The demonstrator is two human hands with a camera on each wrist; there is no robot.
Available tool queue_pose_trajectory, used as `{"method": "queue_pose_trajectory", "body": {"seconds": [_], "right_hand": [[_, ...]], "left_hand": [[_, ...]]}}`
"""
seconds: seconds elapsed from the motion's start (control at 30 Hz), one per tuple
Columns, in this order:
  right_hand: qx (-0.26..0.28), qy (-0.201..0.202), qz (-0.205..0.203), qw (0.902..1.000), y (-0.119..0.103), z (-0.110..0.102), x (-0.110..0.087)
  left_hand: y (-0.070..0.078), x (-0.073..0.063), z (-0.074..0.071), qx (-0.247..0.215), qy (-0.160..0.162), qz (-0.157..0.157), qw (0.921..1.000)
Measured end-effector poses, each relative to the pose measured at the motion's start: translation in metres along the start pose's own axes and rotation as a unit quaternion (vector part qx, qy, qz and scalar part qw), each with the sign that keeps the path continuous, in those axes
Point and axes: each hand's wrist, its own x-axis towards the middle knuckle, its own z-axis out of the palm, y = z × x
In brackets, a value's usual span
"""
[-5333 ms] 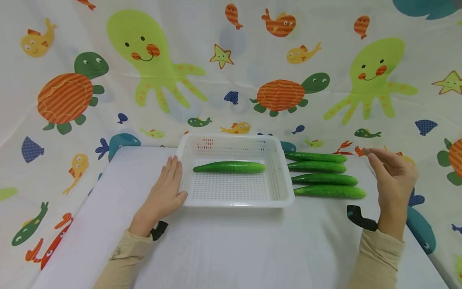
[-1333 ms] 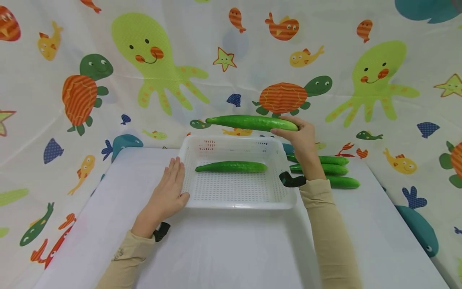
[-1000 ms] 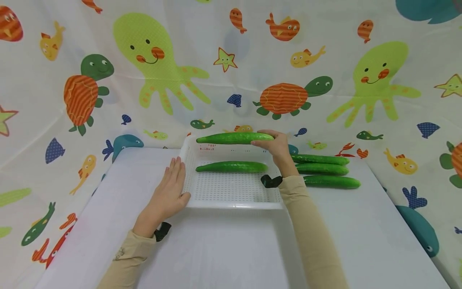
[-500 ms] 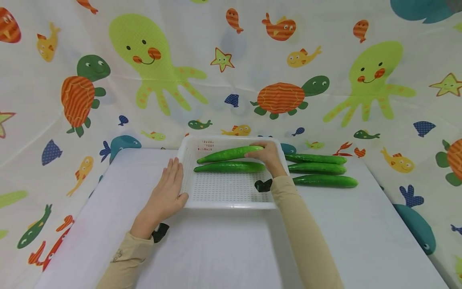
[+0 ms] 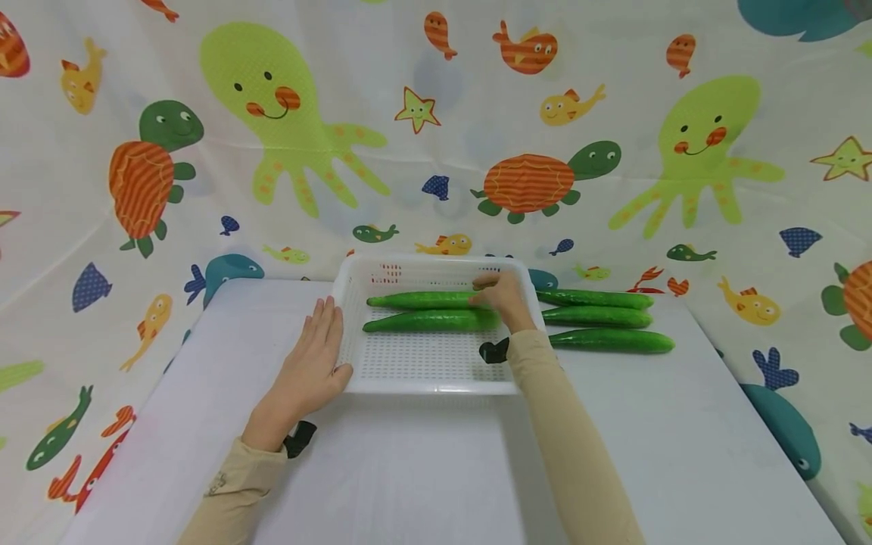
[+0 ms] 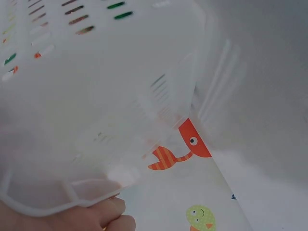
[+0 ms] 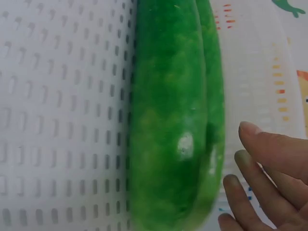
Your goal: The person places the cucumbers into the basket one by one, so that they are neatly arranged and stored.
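Two green cucumbers lie side by side in a white perforated plastic basket: the back cucumber and the front cucumber. My right hand is over the right end of the back one. In the right wrist view that hand's spread fingers stand off to the side of both cucumbers, with a gap and nothing between them. My left hand rests with straight fingers against the basket's left side. The left wrist view shows its fingers by the rim, partly hidden by the basket wall.
Three more cucumbers lie on the white table right of the basket, their left ends close to its wall. Behind stands a curtain printed with sea animals. Each wrist carries a small black camera.
My right hand brought a cucumber from the right-hand row over the basket, lowered it behind the first one and let it go. My left hand stays at the basket's side.
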Motion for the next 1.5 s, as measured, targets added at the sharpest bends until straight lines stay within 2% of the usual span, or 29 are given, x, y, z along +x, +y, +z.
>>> {"method": "queue_pose_trajectory", "body": {"seconds": [0.17,0.47,0.73,0.97,1.2,1.4,1.5], "right_hand": [[0.011,0.008,0.001,0.9999,-0.01,-0.005,-0.001],[0.045,-0.02,-0.064,0.9967,-0.043,-0.039,-0.016],[0.076,0.001,-0.135,0.9878,-0.058,-0.081,-0.033],[0.108,0.033,-0.16,0.9807,-0.061,-0.127,-0.055],[0.132,0.051,-0.166,0.9761,-0.053,-0.181,-0.082],[0.202,0.08,-0.196,0.9563,-0.028,-0.223,-0.098],[0.218,0.087,-0.187,0.9538,-0.008,-0.239,-0.101]], "left_hand": [[0.001,0.001,0.0,0.002,-0.001,-0.002,1.0],[0.0,0.001,0.001,0.002,0.0,-0.002,1.0],[0.0,0.001,0.002,0.001,-0.004,-0.005,1.0],[-0.001,0.001,0.001,0.001,0.001,-0.003,1.0],[0.0,0.0,0.001,0.005,0.003,-0.004,1.0],[0.0,0.0,0.0,0.005,-0.006,-0.007,0.9999],[0.0,0.002,0.0,0.007,-0.007,-0.007,0.9999]]}}
